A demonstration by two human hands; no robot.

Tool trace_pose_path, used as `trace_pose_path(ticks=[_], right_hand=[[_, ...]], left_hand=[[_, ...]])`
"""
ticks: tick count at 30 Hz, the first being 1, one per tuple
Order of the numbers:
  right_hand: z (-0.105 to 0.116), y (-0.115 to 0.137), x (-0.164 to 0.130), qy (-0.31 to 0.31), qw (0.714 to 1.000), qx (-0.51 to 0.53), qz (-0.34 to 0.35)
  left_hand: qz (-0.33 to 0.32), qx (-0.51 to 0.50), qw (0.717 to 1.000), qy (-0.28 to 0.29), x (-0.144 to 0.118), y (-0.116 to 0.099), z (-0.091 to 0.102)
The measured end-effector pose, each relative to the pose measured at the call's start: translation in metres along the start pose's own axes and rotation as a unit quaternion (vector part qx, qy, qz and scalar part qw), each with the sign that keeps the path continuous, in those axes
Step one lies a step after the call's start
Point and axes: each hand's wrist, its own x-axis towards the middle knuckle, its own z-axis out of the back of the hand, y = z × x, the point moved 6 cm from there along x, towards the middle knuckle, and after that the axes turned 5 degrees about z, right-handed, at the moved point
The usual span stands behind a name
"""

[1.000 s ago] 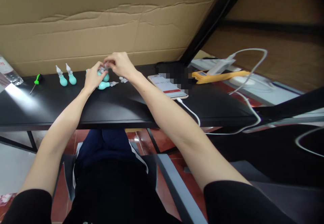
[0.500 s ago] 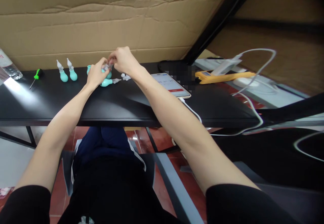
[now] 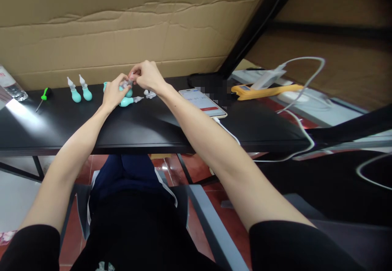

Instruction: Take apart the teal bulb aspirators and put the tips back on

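Head view shows the left hand [image 3: 112, 93] and right hand [image 3: 148, 76] pinching one small clear tip [image 3: 126, 84] between them above the black table [image 3: 153, 128], beside teal bulbs [image 3: 126, 101]; steady, aligned fingers probably seat it best.

— Can you read anything on that phone [image 3: 203, 103] lying on the black table [image 3: 147, 126]?

— No. There's a red bar and some grey lines on its screen, too small to make out.

— And the bottle [image 3: 9, 86] at the far left?

— Red marks on its label, too blurred to read. No other writing is legible.
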Motion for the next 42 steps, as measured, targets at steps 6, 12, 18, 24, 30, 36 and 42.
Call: trace_pose_path(ticks=[6, 12, 18, 24, 30, 36, 42], right_hand=[[-0.010, 0.000, 0.003, 0.016, 0.999, -0.030, 0.040], [-0.018, -0.002, 0.012, 0.024, 0.995, -0.083, 0.056], [-0.010, 0.001, 0.006, 0.025, 0.999, -0.036, 0.027], [-0.008, -0.005, 0.000, -0.017, 0.999, 0.043, -0.010], [-0.020, -0.007, -0.004, -0.044, 0.994, 0.095, -0.015], [-0.012, -0.009, 0.001, -0.028, 0.997, 0.064, 0.017], [0.043, -0.068, -0.001, -0.051, 0.994, -0.088, -0.047]], left_hand=[[0.005, -0.003, 1.000, -0.008, -0.001, 0.001, 0.001], [0.017, 0.004, 1.000, -0.005, -0.003, -0.001, 0.002], [0.037, -0.004, 0.999, 0.002, -0.006, -0.008, 0.005], [0.044, 0.014, 0.999, 0.002, -0.006, -0.013, 0.012], [0.042, 0.016, 0.999, 0.001, -0.004, -0.007, 0.013], [0.057, 0.007, 0.998, -0.010, -0.005, 0.003, 0.014], [0.057, -0.009, 0.998, 0.002, -0.007, 0.002, 0.014]])
